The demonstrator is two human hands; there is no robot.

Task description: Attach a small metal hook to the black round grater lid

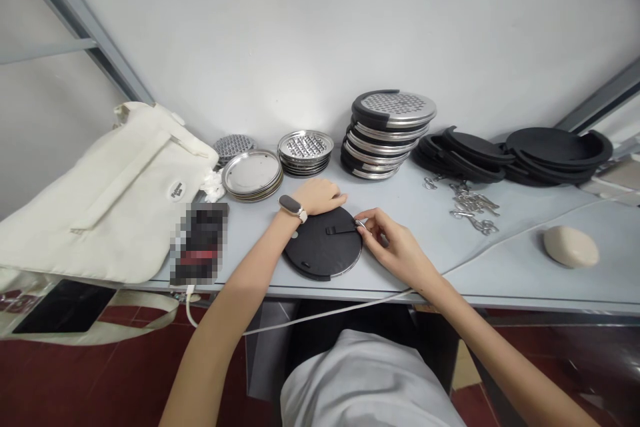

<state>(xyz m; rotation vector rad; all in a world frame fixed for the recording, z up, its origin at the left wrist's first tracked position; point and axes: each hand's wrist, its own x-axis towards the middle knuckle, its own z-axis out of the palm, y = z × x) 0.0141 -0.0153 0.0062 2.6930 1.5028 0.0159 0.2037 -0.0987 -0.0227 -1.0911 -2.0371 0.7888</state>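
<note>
A black round disc with a thin silvery lower rim lies flat near the table's front edge. A narrow black tab or slot runs across its right half. My left hand curls over the far edge of the disc, its fingertips partly hidden. At the right edge, thumb and forefinger of my right hand pinch a small shiny metal clip against the end of the tab. Similar bent-wire metal clips lie in a loose heap farther right.
Behind stand stacked metal discs in black rims, textured metal discs and plain metal lids. Black rimmed covers are piled back right. A cream bag, a phone, a white cable and a beige rounded object surround the work.
</note>
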